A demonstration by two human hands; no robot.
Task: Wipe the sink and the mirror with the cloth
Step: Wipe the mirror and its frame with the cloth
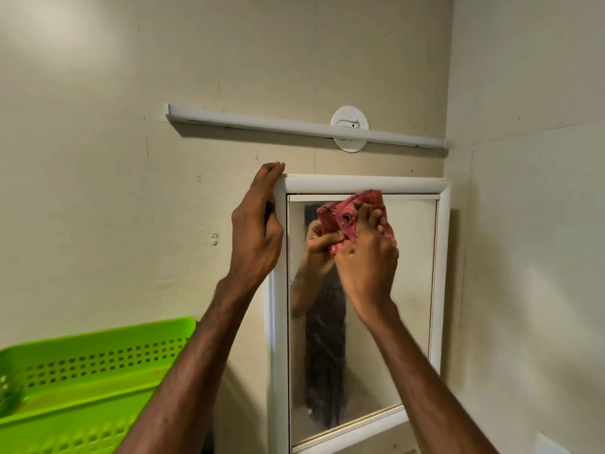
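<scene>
A white-framed mirror [409, 290] hangs on the beige wall near the right corner. My right hand [366, 257] presses a bunched red cloth [357, 209] against the glass near the mirror's top edge. The cloth and the hand are reflected in the glass. My left hand [258, 224] grips the mirror frame at its upper left corner, fingers wrapped over the outer edge. The sink is out of view.
A white light bar [294, 126] with a round mount runs along the wall above the mirror. A bright green perforated plastic basket [82, 371] sits at the lower left. The side wall [540, 257] stands close on the right.
</scene>
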